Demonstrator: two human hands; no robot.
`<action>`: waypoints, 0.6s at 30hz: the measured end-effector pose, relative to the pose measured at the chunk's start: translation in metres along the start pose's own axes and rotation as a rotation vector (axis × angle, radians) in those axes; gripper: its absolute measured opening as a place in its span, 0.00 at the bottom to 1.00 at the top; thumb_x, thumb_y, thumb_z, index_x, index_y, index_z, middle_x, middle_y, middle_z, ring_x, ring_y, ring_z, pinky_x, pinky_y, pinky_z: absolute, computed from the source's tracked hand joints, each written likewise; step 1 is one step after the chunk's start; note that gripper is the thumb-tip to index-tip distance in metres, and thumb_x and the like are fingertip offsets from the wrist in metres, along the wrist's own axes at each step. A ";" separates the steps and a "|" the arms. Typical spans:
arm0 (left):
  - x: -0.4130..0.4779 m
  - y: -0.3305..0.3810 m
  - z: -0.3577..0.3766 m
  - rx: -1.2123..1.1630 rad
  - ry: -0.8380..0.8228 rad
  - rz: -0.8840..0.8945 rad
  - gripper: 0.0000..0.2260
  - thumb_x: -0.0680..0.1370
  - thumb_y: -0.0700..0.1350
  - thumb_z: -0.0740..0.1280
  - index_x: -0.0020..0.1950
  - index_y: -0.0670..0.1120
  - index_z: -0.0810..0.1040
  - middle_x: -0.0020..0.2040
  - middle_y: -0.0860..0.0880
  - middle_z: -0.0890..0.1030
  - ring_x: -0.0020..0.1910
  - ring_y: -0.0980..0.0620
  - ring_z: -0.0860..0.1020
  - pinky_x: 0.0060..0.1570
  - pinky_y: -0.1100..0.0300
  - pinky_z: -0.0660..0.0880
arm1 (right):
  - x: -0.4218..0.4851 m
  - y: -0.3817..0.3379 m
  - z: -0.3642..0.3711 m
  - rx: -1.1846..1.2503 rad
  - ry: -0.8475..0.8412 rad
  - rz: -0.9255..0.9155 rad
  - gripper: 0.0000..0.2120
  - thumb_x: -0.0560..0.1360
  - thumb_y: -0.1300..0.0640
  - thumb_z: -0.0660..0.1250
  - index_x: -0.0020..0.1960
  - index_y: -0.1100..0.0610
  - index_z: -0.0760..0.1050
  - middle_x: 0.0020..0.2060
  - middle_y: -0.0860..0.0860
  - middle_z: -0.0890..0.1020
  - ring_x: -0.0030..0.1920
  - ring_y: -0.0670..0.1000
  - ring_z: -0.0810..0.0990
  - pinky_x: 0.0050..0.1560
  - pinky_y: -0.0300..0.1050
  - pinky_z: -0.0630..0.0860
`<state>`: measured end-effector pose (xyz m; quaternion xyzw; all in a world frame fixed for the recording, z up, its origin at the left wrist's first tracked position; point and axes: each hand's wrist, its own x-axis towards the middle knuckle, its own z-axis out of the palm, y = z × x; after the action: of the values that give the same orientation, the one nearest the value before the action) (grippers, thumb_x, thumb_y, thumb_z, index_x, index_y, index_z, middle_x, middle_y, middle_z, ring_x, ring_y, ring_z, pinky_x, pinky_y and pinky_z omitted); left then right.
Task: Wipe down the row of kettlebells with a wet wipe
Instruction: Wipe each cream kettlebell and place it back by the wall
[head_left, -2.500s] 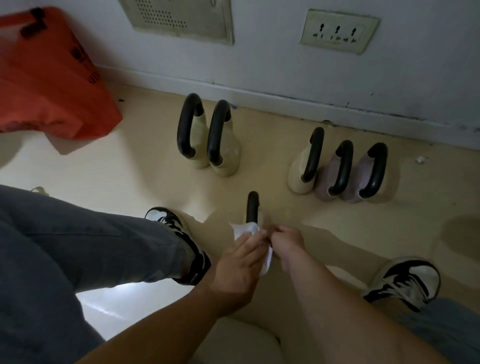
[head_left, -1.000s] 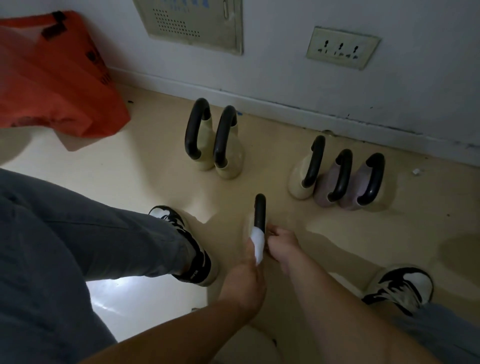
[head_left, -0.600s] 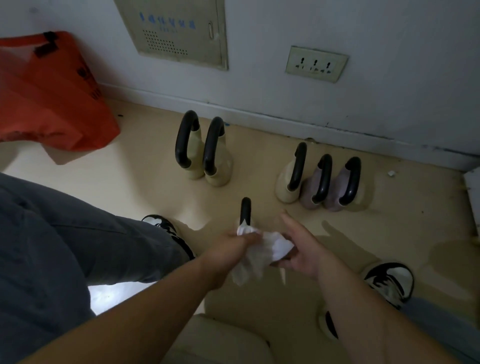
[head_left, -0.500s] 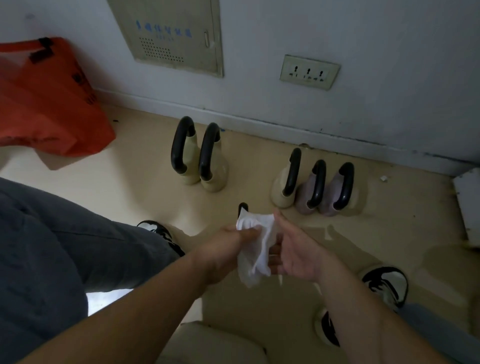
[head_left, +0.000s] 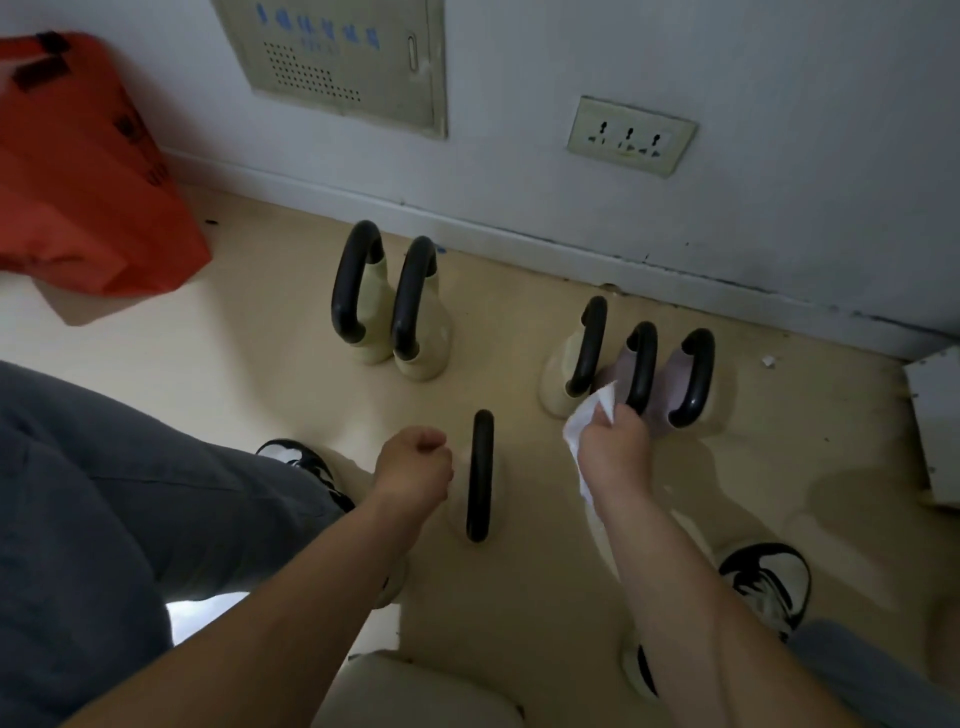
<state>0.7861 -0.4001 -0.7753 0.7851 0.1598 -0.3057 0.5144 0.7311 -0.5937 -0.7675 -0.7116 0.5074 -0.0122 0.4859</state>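
Beside the lone kettlebell (head_left: 480, 475) on the floor (head_left: 260, 338), the left hand (head_left: 413, 462) was a closed, empty fist, while the right hand (head_left: 615, 447) clutched the wet wipe (head_left: 584, 421) at the pink kettlebell (head_left: 641, 369), beyond it near the wall (head_left: 779, 156), with an orange bag (head_left: 78, 171) far left.

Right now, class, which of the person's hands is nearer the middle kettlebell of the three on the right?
Right. The right hand, gripping the wet wipe, is at the middle kettlebell's handle; the left hand is fisted beside the lone front kettlebell.
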 end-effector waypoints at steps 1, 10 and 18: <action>0.002 -0.001 0.002 0.040 -0.025 0.012 0.12 0.79 0.43 0.63 0.62 0.48 0.78 0.56 0.48 0.81 0.52 0.48 0.81 0.56 0.49 0.80 | -0.004 -0.006 0.009 0.005 -0.053 0.002 0.11 0.85 0.56 0.58 0.62 0.53 0.76 0.57 0.52 0.80 0.61 0.58 0.79 0.64 0.54 0.75; 0.024 -0.040 0.011 0.252 -0.325 -0.017 0.15 0.82 0.40 0.57 0.63 0.42 0.80 0.58 0.48 0.81 0.58 0.50 0.78 0.56 0.59 0.73 | -0.034 -0.036 0.108 0.191 -0.267 0.271 0.25 0.87 0.42 0.48 0.77 0.51 0.69 0.65 0.51 0.79 0.65 0.58 0.77 0.61 0.50 0.72; 0.036 -0.052 0.006 0.193 -0.371 -0.125 0.21 0.80 0.39 0.60 0.73 0.51 0.74 0.71 0.51 0.74 0.70 0.51 0.71 0.72 0.52 0.67 | 0.011 -0.035 0.120 0.024 -0.342 0.190 0.20 0.86 0.48 0.54 0.64 0.61 0.76 0.51 0.55 0.79 0.49 0.55 0.77 0.51 0.46 0.73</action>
<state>0.7827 -0.3857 -0.8369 0.7495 0.0805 -0.4902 0.4375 0.8227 -0.5198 -0.8121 -0.6461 0.4821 0.1488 0.5726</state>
